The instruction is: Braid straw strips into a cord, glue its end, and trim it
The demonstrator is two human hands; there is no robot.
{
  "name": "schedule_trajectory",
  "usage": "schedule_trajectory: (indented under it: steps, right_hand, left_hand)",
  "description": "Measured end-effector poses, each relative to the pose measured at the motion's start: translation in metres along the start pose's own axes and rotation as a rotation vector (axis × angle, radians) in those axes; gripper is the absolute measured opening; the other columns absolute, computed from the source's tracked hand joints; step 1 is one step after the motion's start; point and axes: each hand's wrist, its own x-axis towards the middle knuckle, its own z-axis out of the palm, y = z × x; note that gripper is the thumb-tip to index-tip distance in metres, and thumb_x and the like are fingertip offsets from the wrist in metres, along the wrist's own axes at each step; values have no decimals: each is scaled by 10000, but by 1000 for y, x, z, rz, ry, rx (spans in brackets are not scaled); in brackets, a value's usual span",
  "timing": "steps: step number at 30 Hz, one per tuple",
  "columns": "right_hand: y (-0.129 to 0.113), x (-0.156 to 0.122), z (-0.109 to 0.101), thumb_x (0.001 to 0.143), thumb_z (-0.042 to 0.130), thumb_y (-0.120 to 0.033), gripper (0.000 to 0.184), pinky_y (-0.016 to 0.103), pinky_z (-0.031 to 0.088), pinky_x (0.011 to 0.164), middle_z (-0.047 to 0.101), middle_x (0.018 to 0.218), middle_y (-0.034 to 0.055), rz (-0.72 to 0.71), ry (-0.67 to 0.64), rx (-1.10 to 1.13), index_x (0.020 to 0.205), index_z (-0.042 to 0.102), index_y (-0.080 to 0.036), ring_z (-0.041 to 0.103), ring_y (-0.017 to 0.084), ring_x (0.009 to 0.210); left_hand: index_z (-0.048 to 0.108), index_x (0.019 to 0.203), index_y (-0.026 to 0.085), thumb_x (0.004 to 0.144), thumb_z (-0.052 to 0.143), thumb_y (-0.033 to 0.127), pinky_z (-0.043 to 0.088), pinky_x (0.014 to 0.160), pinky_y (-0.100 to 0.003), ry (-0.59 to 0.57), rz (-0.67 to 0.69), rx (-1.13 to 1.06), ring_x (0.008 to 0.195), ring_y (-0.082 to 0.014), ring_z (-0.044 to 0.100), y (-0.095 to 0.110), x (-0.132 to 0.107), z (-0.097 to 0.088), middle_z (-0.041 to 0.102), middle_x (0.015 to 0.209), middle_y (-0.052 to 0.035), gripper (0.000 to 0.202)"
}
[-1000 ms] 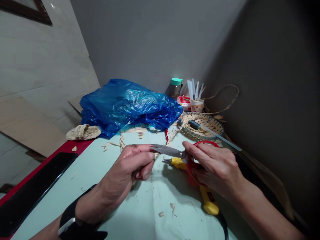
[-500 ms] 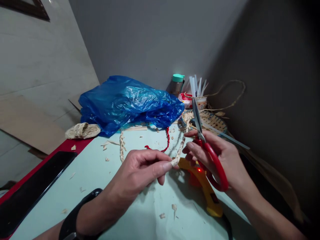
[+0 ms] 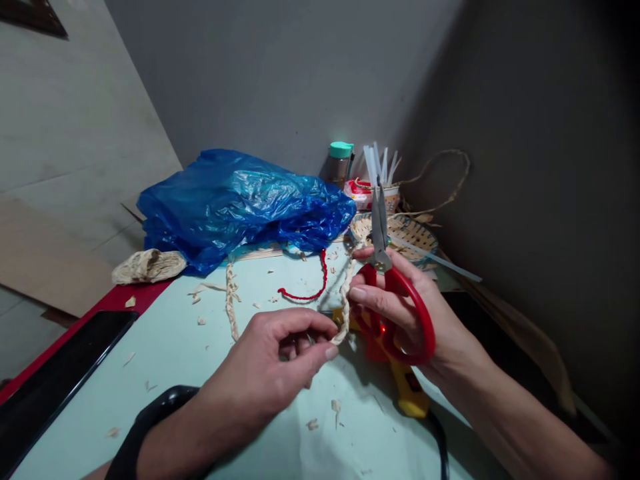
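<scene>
Between thumb and index finger, my left hand [image 3: 287,357] pinches the lower end of a pale braided cord [image 3: 345,293]. My right hand [image 3: 405,300] carries red-handled scissors [image 3: 411,317], their blades pointing up and nearly together. The thumb and fingers of that hand also touch the braid higher up. Beneath the scissors lies a yellow glue gun [image 3: 411,397] with a red light on, partly hidden by my right hand. Another pale braid [image 3: 231,303] rests on the table left of a thin red cord [image 3: 324,270].
A crumpled blue plastic bag [image 3: 245,207] fills the back of the table [image 3: 270,433]. Behind my right hand are a woven basket [image 3: 417,233], a cup of glue sticks [image 3: 393,199] and a jar with a teal lid [image 3: 341,160]. A coiled pale bundle [image 3: 150,267] sits at left. Fibre scraps are scattered about.
The scissors have turned more upright, and their handles have spread apart. My right fingers have come closer to the braid. The whole view has shifted slightly, moving things leftward.
</scene>
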Motion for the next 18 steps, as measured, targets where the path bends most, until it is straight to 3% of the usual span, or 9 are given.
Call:
schedule_trajectory:
  steps: [3,6,9,12,18]
  right_hand:
    - [3,-1,1,711,741,-255,466,237,489,539,611,741,-34,-72,-32,43,1092,473,-238,615,137,612]
    - [3,-1,2,732,714,-250,464,232,458,497,587,740,-41,-84,-45,30,1115,453,-251,574,122,557]
    - [3,-1,1,725,707,-240,464,223,429,461,564,717,-47,-96,-26,12,1110,449,-251,543,115,525]
    - [3,0,0,728,699,-237,463,241,442,474,567,719,-37,-118,-9,12,1119,453,-253,556,132,542]
    - [4,1,-3,748,729,-296,467,230,430,440,545,705,-48,-88,28,-28,1122,451,-266,531,122,506]
  left_hand:
    - [612,817,177,758,682,265,411,487,-233,-101,-98,-167,489,-101,507,-3,3,-1,531,602,44,127]
    - [577,780,170,731,719,229,412,539,-213,-133,-90,-264,557,-84,502,-6,4,-3,526,655,42,162]
    - [624,885,166,767,708,263,375,537,-199,-134,-83,-353,568,-70,468,-8,4,-2,522,683,42,174]
    - [668,932,154,797,684,291,355,537,-201,-88,-65,-388,560,-68,456,-7,3,-2,537,681,29,193]
    - [628,810,157,765,713,279,357,534,-210,42,-19,-410,551,-75,454,-2,1,-1,539,656,30,156]
